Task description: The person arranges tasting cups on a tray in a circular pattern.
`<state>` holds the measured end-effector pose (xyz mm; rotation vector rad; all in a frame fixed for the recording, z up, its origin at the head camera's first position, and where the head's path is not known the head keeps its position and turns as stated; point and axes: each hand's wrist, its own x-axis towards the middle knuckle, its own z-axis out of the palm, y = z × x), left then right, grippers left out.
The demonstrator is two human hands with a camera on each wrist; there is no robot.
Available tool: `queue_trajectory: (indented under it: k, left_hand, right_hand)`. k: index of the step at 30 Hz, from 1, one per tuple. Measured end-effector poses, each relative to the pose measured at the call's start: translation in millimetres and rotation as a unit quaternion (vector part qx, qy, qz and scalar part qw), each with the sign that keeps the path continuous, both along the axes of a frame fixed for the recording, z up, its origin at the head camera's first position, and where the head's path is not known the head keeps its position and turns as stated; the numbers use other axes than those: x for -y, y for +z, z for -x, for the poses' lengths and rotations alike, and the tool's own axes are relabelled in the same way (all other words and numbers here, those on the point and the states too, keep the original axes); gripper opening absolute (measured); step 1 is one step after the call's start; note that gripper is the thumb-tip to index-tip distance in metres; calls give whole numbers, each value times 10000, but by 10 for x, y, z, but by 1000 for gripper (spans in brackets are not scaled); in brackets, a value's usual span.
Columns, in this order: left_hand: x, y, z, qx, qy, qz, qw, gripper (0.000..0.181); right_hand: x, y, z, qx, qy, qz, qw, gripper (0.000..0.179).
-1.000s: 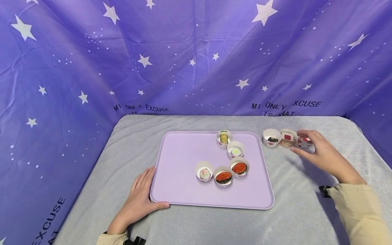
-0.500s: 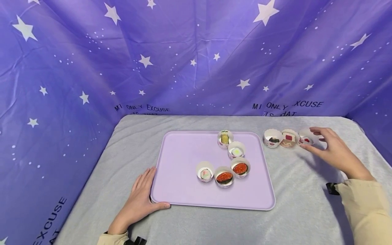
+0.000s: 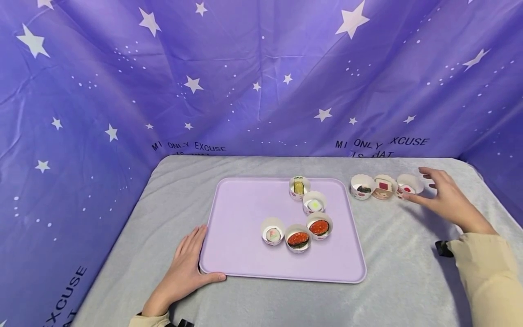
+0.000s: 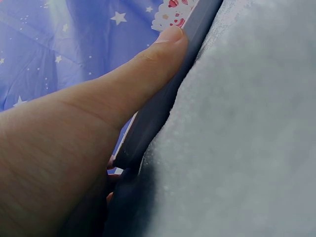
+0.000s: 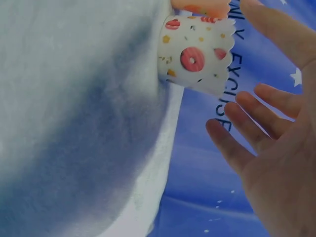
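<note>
My left hand (image 3: 182, 268) rests against the near left corner of the lilac tray (image 3: 237, 218), fingers along its left side and thumb along its front edge. The left wrist view shows the thumb (image 4: 143, 64) lying straight at the tray rim. At the back right, my right hand (image 3: 453, 200) spreads around the right side of a white paper cup (image 3: 411, 182) holding a piece with a red centre. In the right wrist view the fingers stand apart from the donut-printed cup (image 5: 195, 54), with nothing between them and the thumb.
A tan cup (image 3: 384, 194) with a red-centred square piece and a white cup (image 3: 361, 194) with a dark-topped piece stand left of it in a row. Several cups with sushi, including roe sushi (image 3: 298, 239), stand on the tray. A starry purple curtain (image 3: 261, 81) hangs behind the grey-covered table.
My right hand has moved right, away from the rightmost cup, so more of that cup shows. The left hand and the tray stay in place.
</note>
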<state>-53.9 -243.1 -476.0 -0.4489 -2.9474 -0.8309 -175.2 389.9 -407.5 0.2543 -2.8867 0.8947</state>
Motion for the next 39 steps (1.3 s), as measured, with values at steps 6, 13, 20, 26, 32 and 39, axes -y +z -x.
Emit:
queue_trajectory:
  k: [6,13,20,26,32,39]
  left_hand:
    - [1,4,-4,44,21,28,10000,128]
    - [1,7,3,119,57,35,9999,129]
    - [-4,15,2,216,86,0,9997,128]
    - [-15,29,-2,201,80,8,9998,129]
    - [-18,29,-3,219,83,9,9997,129]
    - [-16,40,0,272,101,1,9996,129]
  right_hand:
    - [-62,-60,45,540,-60,175,9984,98]
    - [-87,-119,93,775,-13,233,9967,97]
    - [-82,-143,134,823,-30,66,9966,92]
    - [-77,-172,170,782,-69,-149,9968,84]
    - [-81,-185,174,480,-106,-256,9985,74]
    - [-104,-159,148,367,-50,-23,9993,72]
